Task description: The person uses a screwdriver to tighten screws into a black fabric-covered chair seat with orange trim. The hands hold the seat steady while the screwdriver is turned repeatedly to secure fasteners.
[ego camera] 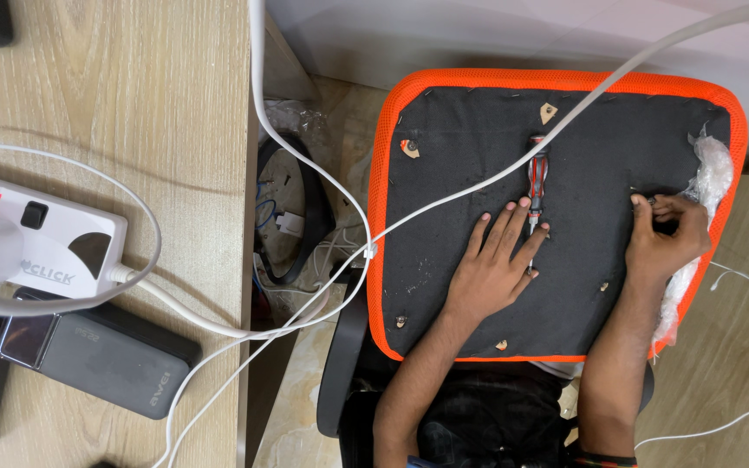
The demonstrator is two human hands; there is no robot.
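Note:
An upturned chair seat (444, 173) with a black underside and orange mesh rim lies across my lap. My left hand (498, 258) rests flat on the black fabric, its fingers over the lower end of a red-and-clear-handled screwdriver (537, 178) lying on the seat. My right hand (665, 236) is near the seat's right edge, its fingertips pinched on a small dark part, likely a screw (649, 200). Crumpled clear plastic wrap (711, 178) hangs off the right rim beside that hand.
A white cable (478, 185) crosses the seat diagonally. On the wooden desk (132, 95) at left sit a white power strip (36, 238) and a black power bank (106, 355). More cables and a black chair part (305, 217) lie in the gap beside the desk.

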